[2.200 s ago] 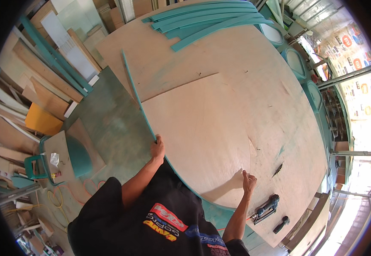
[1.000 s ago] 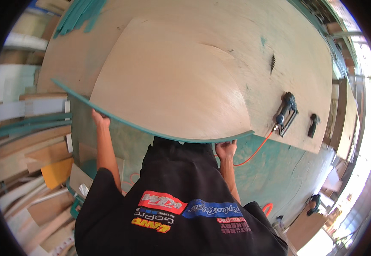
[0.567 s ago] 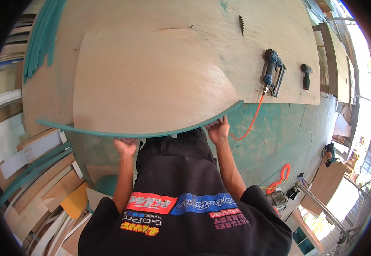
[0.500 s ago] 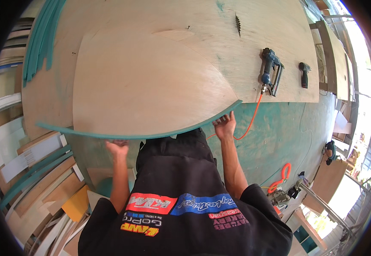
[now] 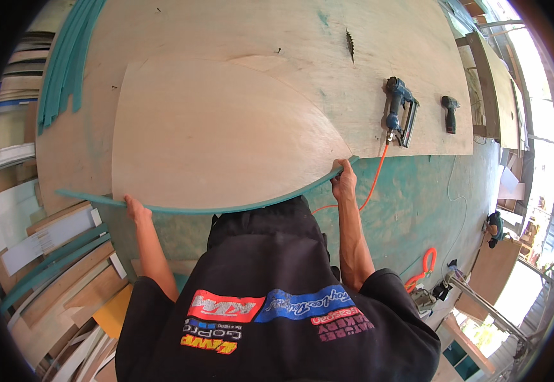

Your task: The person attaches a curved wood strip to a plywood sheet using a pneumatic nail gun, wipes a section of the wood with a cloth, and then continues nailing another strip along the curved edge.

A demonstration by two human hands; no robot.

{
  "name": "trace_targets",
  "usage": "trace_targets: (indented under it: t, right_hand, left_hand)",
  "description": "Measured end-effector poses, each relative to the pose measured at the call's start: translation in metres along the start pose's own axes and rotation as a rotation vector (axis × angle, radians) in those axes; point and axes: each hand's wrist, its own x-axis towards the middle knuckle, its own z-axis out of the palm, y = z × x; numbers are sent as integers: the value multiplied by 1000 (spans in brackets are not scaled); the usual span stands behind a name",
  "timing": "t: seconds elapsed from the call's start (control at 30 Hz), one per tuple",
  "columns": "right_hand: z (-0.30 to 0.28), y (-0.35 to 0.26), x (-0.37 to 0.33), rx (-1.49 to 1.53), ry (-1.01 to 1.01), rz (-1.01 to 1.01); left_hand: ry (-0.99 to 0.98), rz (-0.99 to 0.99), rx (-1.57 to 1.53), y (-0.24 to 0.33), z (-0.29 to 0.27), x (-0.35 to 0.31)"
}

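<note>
A thin plywood panel (image 5: 219, 134) with a straight left side and curved edges lies on the workbench. Along its curved near edge, close to my body, runs a long, bent green strip (image 5: 245, 207); its left end sticks out past the panel. My left hand (image 5: 136, 210) grips the strip by the panel's left corner, fingers partly hidden below. At the pointed right tip, my right hand (image 5: 345, 183) pinches strip and panel edge together, thumb on top.
The wooden workbench top (image 5: 226, 28) carries a nail gun (image 5: 399, 111) with an orange air hose (image 5: 375, 184), a cordless drill (image 5: 450, 114), a dark spiral bit (image 5: 350, 44) and several green strips (image 5: 70, 63). Stacked boards (image 5: 60, 274) stand at left. Another person (image 5: 495, 229) is far right.
My left hand has slid left along the strip to the panel's corner. My right hand has moved up toward the tip, its fingers closing on the edge. The view has shifted slightly.
</note>
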Motion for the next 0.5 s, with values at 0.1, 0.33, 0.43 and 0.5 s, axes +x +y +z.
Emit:
trace_targets:
  t: [0.1,0.33,0.43,0.5]
  right_hand:
    - [-1,-2,-8,-32,-20,10]
    - [-7,-17,-22,3,-26,-115]
    - [-15,-25,-19,-39,-54,-160]
    - [-21,-26,-10,-78,-84,-174]
  left_hand:
    - [38,68,32,-7,-8,12]
    - [-111,120,-136,-24,-30,24]
    - [-113,124,-160,-29,-34,9]
    - [-109,135,-170,-28,-34,-1]
